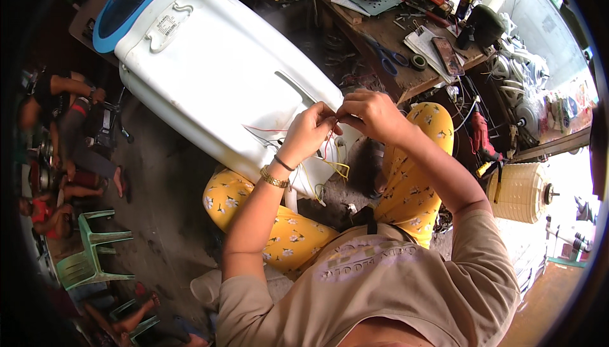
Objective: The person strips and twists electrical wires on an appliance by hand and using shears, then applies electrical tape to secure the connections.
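Note:
A long white plastic appliance body (pixel 209 61) lies tilted in front of me, with a blue-rimmed part (pixel 104 30) at its far end and a label on it. Thin red wires (pixel 266 129) and yellow wires (pixel 339 169) come from its near end, between my knees. My left hand (pixel 307 131) is pinched on a wire, with a watch and a dark band at the wrist. Just right of it, my right hand (pixel 368 112) pinches at the same wires, its fingertips very close to the left ones. The exact point they hold is partly hidden by the fingers.
A cluttered wooden bench (pixel 355 26) at upper right holds scissors (pixel 387 55), tape, papers, a phone and tools. Below it hang cables and a red drill (pixel 482 134). A cream cylinder (pixel 517 191) is at right. Other people (pixel 76 131) and green plastic chairs (pixel 89 261) are at left.

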Motion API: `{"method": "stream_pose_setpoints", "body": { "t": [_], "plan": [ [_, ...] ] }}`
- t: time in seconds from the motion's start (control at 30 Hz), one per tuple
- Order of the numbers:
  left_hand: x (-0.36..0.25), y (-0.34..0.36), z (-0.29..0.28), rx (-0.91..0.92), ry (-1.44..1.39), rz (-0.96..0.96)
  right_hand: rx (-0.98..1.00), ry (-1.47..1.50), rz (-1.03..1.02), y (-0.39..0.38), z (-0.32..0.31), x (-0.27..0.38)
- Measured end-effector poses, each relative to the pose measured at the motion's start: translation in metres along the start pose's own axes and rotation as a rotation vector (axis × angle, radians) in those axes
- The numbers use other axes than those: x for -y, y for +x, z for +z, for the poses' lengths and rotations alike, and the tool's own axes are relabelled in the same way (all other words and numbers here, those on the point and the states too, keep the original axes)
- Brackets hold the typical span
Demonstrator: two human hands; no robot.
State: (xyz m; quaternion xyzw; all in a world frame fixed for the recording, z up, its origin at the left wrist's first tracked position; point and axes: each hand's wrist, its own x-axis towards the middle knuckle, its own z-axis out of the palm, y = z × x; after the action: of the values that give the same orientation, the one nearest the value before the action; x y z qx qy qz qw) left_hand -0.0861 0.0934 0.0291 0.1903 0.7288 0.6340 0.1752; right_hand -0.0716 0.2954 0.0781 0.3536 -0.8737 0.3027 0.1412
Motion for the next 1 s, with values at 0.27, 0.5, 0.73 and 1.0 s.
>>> {"method": "stream_pose_setpoints", "body": {
  "t": [0.27, 0.5, 0.73, 1.0],
  "plan": [
    [-0.006, -0.003, -0.021, 0.205, -0.39, -0.238, 0.308, 0.493, 0.149, 0.031, -0.003, -0.031],
    [-0.003, -0.001, -0.025, 0.149, -0.479, -0.257, 0.134, 0.725, 0.403, 0.019, 0.015, -0.027],
    [-0.011, -0.002, -0.025, 0.167, -0.448, -0.265, 0.136, 0.696, 0.334, 0.011, 0.018, -0.038],
    [-0.01, -0.002, -0.013, 0.051, -0.447, -0.155, -0.143, 0.761, 0.46, 0.003, 0.049, -0.042]
  ]
}}
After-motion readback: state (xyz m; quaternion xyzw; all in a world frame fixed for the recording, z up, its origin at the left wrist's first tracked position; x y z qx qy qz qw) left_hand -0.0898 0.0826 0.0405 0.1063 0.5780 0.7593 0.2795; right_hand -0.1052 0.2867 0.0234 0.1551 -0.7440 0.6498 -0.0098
